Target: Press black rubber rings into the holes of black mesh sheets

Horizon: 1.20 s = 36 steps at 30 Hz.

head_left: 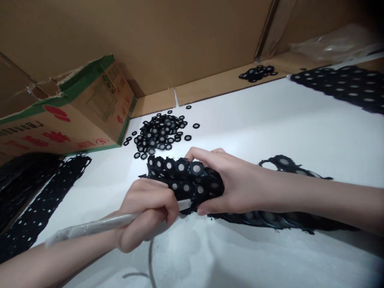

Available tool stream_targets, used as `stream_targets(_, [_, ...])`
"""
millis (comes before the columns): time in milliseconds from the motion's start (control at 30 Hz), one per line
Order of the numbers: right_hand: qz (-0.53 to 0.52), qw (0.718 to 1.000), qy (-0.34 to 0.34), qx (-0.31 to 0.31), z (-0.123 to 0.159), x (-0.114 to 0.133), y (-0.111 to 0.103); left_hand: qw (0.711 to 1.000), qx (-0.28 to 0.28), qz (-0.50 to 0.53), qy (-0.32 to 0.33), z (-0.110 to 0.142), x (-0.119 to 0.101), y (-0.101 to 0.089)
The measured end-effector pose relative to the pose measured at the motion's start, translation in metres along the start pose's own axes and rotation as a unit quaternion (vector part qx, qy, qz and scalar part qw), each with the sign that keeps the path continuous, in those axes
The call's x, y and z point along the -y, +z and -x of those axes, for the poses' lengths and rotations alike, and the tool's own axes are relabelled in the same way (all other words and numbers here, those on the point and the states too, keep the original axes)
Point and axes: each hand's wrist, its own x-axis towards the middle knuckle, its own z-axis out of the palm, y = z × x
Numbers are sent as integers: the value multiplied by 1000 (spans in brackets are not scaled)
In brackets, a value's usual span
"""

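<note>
My left hand (147,210) is closed around a pale, stick-like tool (96,227). Its long end runs back over the wrist, and a short whitish tip pokes out toward the black sheet. My right hand (240,182) grips a folded black rubber-like sheet (180,176) with rows of round grey-centred rings, thumb at the near side and fingers over the far side. The tool tip meets the sheet's near edge; whether it is in a ring I cannot tell. Another strip of black sheet (270,219) lies under my right forearm, partly hidden.
A heap of loose black rings (160,134) lies just beyond my hands on the white tabletop (228,120). A torn-topped cardboard box (99,108) stands left, near perforated black sheets (45,200). Back right are a small ring pile (258,73), a ringed sheet (348,86) and clear plastic (333,42).
</note>
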Motion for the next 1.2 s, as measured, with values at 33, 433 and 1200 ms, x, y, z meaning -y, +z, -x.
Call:
stream_targets(33, [-1,1000,3,4,0,1,0,1000,-4,-5,4,0,0,0])
stream_targets(433, [-12,1000,-14,4,1,-1,-1,998,42,4,-45,-3,-2,-3])
stream_targets(1200, [20,1000,-23,-7,0,-6,3,978,148,72,-125,-12,4,-16])
